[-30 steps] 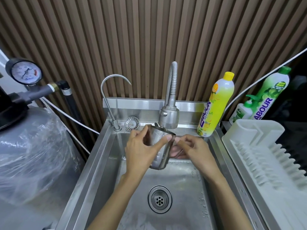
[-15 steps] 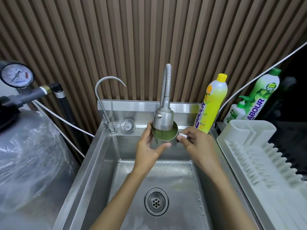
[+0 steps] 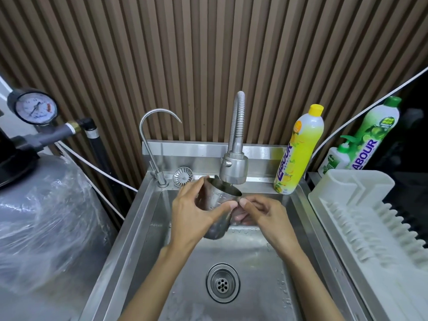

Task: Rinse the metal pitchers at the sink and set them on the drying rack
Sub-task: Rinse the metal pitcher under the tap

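- The left hand [image 3: 192, 214] wraps its thumb and fingers round the metal pitcher [image 3: 220, 205], holding it tilted above the sink [image 3: 254, 262], its mouth just under the spray faucet head [image 3: 234, 169].
- The right hand [image 3: 266, 216] has its fingers curled against the pitcher's right side, but which part they grip is hidden.
- The white drying rack [image 3: 361, 216] lies right of the sink.

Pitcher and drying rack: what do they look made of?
Pitcher: metal, probably stainless steel, shiny; mirror-like reflections and stamped measure marks on its wall. Drying rack: seemingly moulded plastic, matte off-white; thick rounded ribs, no glint.
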Motion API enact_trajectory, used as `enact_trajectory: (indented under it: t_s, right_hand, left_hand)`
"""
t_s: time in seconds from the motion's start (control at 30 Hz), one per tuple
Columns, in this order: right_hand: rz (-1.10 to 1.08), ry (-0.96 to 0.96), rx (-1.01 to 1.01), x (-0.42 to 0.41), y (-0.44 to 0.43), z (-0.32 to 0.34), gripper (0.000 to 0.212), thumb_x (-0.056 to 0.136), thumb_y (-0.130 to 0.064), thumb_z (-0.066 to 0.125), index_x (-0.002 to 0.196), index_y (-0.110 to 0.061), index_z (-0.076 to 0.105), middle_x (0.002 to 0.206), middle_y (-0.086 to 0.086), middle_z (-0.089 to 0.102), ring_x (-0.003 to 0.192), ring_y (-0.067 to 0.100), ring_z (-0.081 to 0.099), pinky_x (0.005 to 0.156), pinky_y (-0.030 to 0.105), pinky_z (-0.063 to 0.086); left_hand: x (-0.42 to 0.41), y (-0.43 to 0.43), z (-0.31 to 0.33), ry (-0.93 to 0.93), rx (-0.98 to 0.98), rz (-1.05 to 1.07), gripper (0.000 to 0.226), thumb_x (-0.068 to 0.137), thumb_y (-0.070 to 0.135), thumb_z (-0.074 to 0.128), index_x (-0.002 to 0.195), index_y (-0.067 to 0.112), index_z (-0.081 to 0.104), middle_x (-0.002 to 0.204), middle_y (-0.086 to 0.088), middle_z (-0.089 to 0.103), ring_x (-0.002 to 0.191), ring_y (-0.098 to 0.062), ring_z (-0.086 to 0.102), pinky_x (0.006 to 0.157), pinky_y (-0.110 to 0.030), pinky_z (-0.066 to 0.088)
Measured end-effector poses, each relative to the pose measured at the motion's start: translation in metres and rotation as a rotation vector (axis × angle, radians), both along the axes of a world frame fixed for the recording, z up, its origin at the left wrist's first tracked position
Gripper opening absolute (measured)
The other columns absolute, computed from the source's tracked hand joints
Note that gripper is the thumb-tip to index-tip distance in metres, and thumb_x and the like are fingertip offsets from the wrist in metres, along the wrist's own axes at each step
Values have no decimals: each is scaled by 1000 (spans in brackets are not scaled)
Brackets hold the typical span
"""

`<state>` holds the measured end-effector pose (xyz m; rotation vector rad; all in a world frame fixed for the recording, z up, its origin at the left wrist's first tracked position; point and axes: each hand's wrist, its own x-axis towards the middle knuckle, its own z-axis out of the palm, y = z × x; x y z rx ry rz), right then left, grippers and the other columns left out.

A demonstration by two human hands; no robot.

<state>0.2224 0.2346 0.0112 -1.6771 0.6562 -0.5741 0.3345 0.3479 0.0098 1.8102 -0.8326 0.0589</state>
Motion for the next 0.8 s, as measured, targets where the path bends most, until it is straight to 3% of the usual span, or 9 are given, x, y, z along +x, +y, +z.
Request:
enact_trajectory:
  t_s: [0.1,0.17,0.23,0.3,0.43,0.53,0.63,0.73,0.8]
  right_hand:
    - [-17,114,-123,-8,-3,10,15,89,-16,60,80,-10,71,65,10,72,62,19,71,63,32,59]
    - [-58,236,-285,-14,-5,18,19,86,-24,63,71,-15,70,62,4,72,64,18,70,68,39,58]
    - [-88,379,-469,-20,-3,27,20,84,-30,63,70,-17,69,65,1,72,73,22,69,72,39,54]
    - [-96,462,-570,-25,3,36,17,85,-31,62,76,-18,69,73,0,73,80,23,66,73,36,51]
    - [-131,446,-617,-27,5,37,12,86,-22,60,84,-17,71,81,7,73,83,29,65,71,36,49]
    - [-162,274,-427,-22,-4,27,8,85,-14,63,88,-17,71,84,3,74,84,18,67,78,33,52]
    - [-97,110,-190,-13,-8,16,16,86,-6,62,84,-21,67,81,-11,69,75,-10,63,71,8,46]
    - [-50,-21,37,-2,-8,1,9,88,-5,58,90,-11,65,86,-2,69,81,-1,64,76,10,47]
    - [-30,-66,137,2,-3,-6,8,90,-7,57,89,-9,64,82,1,71,78,7,66,76,11,49]
  left_hand:
    - [-6,-3,-5,78,26,-14,60,48,72,65,94,33,68,84,17,62,77,5,60,70,5,36]
    - [-9,-3,-9,154,44,-51,46,45,72,71,83,47,63,81,18,66,77,11,62,71,2,41]
    - [-12,-4,-14,265,44,-127,45,43,66,74,83,50,61,78,23,69,79,14,63,76,-6,48]
    - [-15,-8,-20,385,5,-209,51,45,52,79,93,46,63,78,23,71,86,8,66,78,-11,51]
    - [-16,-20,-27,481,-70,-302,92,50,32,83,134,21,47,112,9,67,106,1,62,91,-13,47]
    - [-14,-26,-26,456,-109,-266,102,53,27,89,140,19,36,123,8,61,117,-1,56,100,-19,42]
    - [-10,-28,-17,284,-125,-181,92,54,38,84,135,25,42,130,6,57,123,-5,50,104,-26,40]
    - [-7,-23,-4,101,-108,-108,86,53,32,86,129,22,48,123,6,54,113,13,45,95,-5,35]
    - [-6,-18,2,38,-54,-44,87,49,38,85,127,19,52,109,7,49,102,11,46,85,4,30]
